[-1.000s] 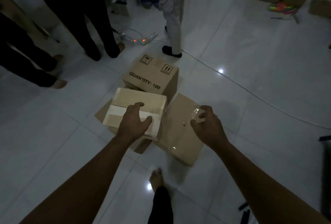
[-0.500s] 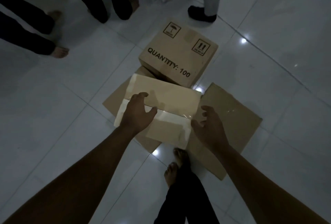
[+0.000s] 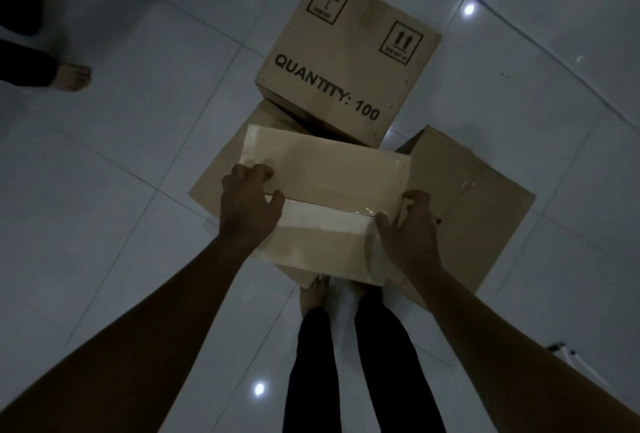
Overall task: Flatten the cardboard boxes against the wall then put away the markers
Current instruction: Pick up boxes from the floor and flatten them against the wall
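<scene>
I hold a small taped cardboard box above the floor in front of me. My left hand grips its left end, fingers curled over the top and thumb on the taped seam. My right hand grips its right end, thumb on the near face. Under it lie a flattened cardboard sheet and, to the right, another flattened box. Behind stands a closed box printed "QUANTITY: 100". No markers are in view.
White tiled floor surrounds the boxes. Other people's feet and legs stand at the top left and top edge. My own legs and bare feet are just below the held box. A thin white object lies at the right edge.
My right hand moved from the flattened box on the right onto the small box's right end. The view tilted downward and closer, and the small box sits higher toward me.
</scene>
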